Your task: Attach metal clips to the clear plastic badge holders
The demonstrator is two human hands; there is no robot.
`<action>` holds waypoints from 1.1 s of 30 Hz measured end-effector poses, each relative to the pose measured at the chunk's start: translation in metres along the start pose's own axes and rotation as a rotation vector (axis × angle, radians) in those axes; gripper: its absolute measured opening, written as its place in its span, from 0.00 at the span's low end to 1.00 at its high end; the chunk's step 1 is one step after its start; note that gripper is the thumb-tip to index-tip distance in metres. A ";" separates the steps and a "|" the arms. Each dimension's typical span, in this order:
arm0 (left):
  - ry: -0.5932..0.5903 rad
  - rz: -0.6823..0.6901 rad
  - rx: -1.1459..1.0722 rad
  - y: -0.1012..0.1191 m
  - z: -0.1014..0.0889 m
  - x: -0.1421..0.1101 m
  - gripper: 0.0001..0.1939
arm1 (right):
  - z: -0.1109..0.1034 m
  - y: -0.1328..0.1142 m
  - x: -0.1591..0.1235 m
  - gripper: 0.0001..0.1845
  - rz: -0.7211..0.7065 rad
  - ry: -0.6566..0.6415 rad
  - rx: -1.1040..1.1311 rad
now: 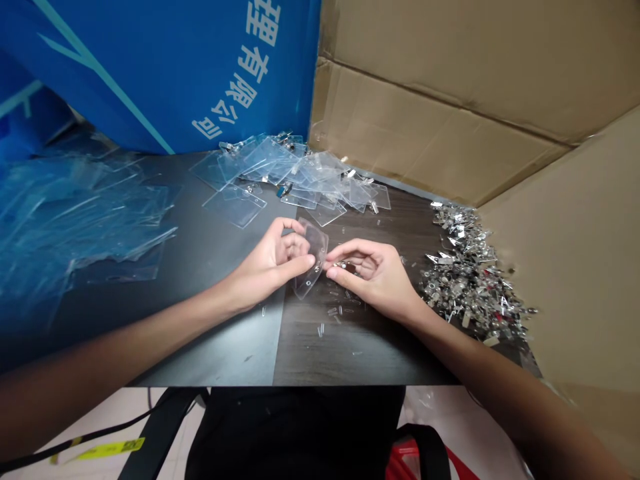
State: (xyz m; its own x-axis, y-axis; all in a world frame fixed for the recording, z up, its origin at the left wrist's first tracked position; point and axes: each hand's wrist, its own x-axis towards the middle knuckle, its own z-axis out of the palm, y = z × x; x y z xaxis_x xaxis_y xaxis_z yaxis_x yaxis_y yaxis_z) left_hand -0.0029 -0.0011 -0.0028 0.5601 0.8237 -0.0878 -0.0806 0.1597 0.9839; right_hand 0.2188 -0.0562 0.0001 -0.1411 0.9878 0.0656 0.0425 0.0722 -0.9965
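Observation:
My left hand (280, 260) pinches a clear plastic badge holder (311, 243) between thumb and fingers, tilted above the table. Small holes show near the holder's edge. Right beside that edge, my right hand (375, 270) is closed in a pinch on a small metal badge clip (341, 265), which its fingers partly hide. Whether the clip touches the holder I cannot tell. Behind both hands lies a heap of clear badge holders (295, 170), several with metal clips on them. To the right of my right hand spreads a pile of loose metal clips (467, 273).
A large stack of clear plastic sleeves (85, 213) covers the left of the dark table (220, 353). Tiny clear scraps (321, 330) lie below my hands. A blue printed panel (165, 60) and a cardboard wall (425, 100) stand behind, with more cardboard along the right.

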 end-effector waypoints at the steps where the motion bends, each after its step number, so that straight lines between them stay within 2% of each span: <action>1: -0.013 -0.020 -0.028 0.002 0.000 -0.001 0.32 | 0.000 -0.001 0.000 0.14 0.012 -0.008 0.010; 5: -0.057 0.006 -0.059 0.007 0.000 -0.002 0.44 | 0.002 -0.003 -0.001 0.16 0.028 -0.016 0.052; 8: -0.056 0.029 -0.046 0.007 0.001 -0.001 0.48 | 0.003 -0.004 -0.002 0.15 0.009 -0.007 0.061; 22: 0.131 0.179 0.140 -0.003 0.007 0.003 0.45 | 0.004 0.000 -0.003 0.21 -0.012 0.002 0.014; 24: 0.147 0.196 0.164 -0.004 0.008 0.002 0.45 | 0.004 0.000 -0.004 0.18 -0.033 0.009 -0.025; 29: 0.148 0.253 0.224 -0.010 0.009 0.000 0.42 | 0.004 -0.001 -0.004 0.04 -0.130 0.041 -0.122; 33: 0.101 0.273 0.325 -0.013 0.006 -0.004 0.40 | 0.003 -0.004 -0.005 0.03 -0.188 0.029 -0.196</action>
State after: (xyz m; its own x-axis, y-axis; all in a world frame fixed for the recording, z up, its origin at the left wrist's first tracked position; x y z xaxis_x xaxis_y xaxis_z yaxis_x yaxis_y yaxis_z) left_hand 0.0012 -0.0100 -0.0145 0.4695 0.8636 0.1835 0.0579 -0.2375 0.9697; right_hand 0.2164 -0.0615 0.0038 -0.1361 0.9580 0.2525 0.2093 0.2770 -0.9378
